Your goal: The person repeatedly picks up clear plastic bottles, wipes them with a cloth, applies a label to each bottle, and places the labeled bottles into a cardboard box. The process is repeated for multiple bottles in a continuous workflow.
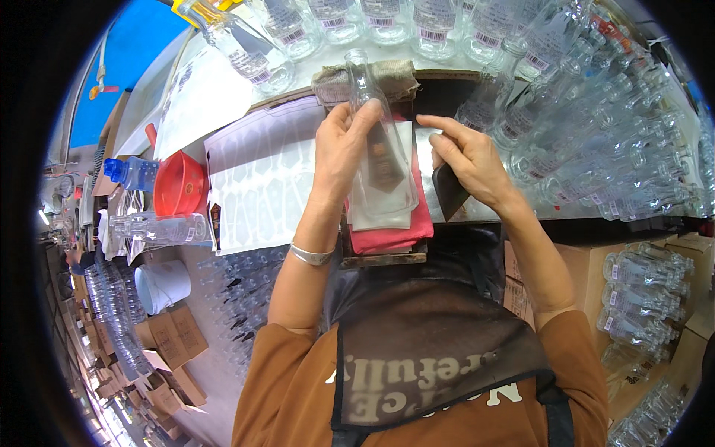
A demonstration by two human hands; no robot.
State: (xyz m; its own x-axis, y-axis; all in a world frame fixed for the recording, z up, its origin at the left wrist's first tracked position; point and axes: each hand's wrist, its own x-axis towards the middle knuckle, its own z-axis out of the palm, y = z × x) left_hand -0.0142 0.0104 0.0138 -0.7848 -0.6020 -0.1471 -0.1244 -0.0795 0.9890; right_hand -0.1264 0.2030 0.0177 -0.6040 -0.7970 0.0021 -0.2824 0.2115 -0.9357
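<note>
A clear glass bottle (398, 195) lies on its side with its neck pointing away from me, and a dark label shows on its body. My left hand (339, 153) is closed round it near the shoulder. Under the bottle is a white cloth over a red cloth pad (395, 237). Its neck rests by a rolled beige cloth (398, 78) at the far end. To the right, my right hand (473, 160) grips a dark flat scraper (448, 190) between thumb and fingers, with the index finger stretched out. The scraper is apart from the bottle.
A sheet of clear bottle-shaped labels (261, 167) lies left of the pad. Beyond it are a red bowl (181, 186) and a blue-capped bottle (134, 173). Labelled glass bottles (436, 30) stand along the back and crowd the right side. Cardboard boxes (573, 283) stand lower right.
</note>
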